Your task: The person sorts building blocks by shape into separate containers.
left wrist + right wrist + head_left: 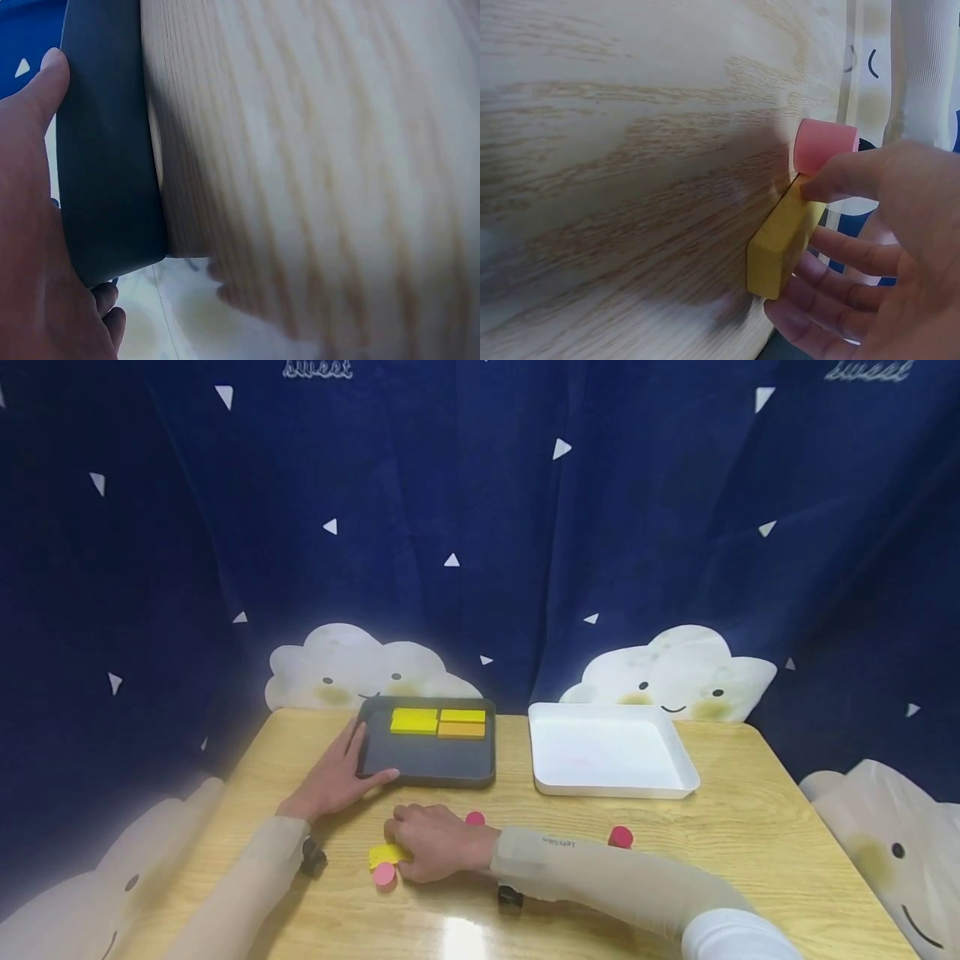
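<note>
In the head view my left hand (333, 777) rests at the near left corner of a dark grey tray (427, 777), its fingers along the left side and the thumb over the front rim. The left wrist view shows the tray's outer wall (109, 165) against that hand (26, 225). Two yellow blocks (414, 722) (462, 716) and an orange block (461, 730) lie inside the tray. My right hand (438, 842) holds a yellow block (780, 240) on the table, thumb on one side, fingers on the other. A pink cylinder (825, 146) stands beside this block.
A white tray (611, 790) stands to the right of the dark one. One red cylinder (620, 837) is on the table beyond my right forearm, and another reddish one (475, 818) is near the right wrist. A dark blue curtain (495, 527) hangs behind the wooden table (720, 827).
</note>
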